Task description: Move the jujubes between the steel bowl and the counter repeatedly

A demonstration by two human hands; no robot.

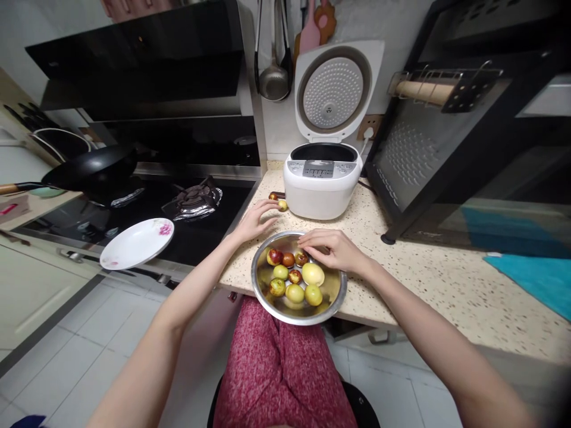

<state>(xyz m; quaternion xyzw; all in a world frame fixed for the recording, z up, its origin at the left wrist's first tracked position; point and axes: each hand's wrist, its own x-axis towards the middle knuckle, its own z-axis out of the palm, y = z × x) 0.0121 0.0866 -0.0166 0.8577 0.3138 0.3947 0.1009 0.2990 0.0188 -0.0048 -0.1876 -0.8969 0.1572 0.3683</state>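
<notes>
Overhanging the worktop (401, 285) edge, the bowl (332, 297) could tip while right hand (334, 249) pinches a jujube (302, 258) and left hand (255, 220) fingers another fruit (282, 205).

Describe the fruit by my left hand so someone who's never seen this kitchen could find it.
Start at the white rice cooker with its lid up on the speckled counter. At the foot of its left side lies a small yellow-green fruit, at the left hand's fingertips. Unlike the fruits in the steel bowl, it lies on the bare counter.
</notes>
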